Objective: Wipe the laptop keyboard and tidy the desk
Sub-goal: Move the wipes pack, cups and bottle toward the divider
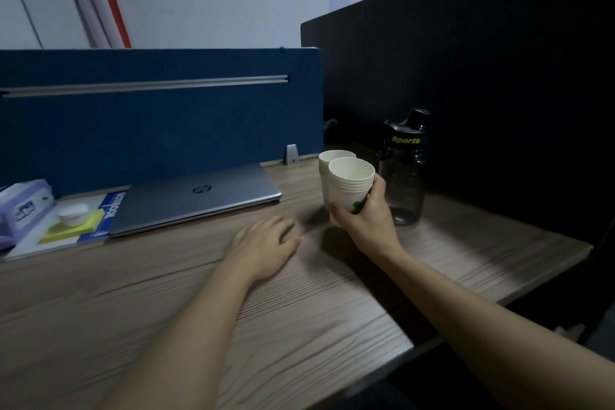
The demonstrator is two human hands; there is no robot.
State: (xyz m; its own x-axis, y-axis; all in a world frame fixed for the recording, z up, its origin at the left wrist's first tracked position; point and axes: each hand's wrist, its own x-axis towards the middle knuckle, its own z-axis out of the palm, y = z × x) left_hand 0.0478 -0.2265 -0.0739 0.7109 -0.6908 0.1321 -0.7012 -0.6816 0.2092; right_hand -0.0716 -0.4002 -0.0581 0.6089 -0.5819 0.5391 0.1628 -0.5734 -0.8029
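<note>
Right hand (361, 221) has its fingers (377, 191) wrapped around a stack of paper cups (351, 185), thumb on the near side low on the stack. The stack looks slightly off the worktop (299, 303) or just at it, can't tell for certain. A second stack of cups (327, 160) stands right behind it, touching or nearly so.

Left hand (266, 243) lies palm down on the worktop, fingers loosely spread and relaxed, holding nothing. It sits just left of the right hand, between the laptop and the cups.

Laptop (199, 198) is closed, lid down, logo up, lying flat against the blue divider (159, 130) at the back of the worktop. Its left edge overlaps a blue notebook (103, 220).

Left of that: a yellow sticky pad (78, 228) on top of the notebook, with a small white cap-like dish (73, 214) on the pad. Pack of tissues (23, 206) at the far left edge, partly cut off.

Dark see-through sports bottle (404, 170) stands upright just right of the cups, close to the right hand's fingertips but apart from them. Black partition (482, 76) behind it on the right side.

Scene is dim, right side mostly in shadow.
</note>
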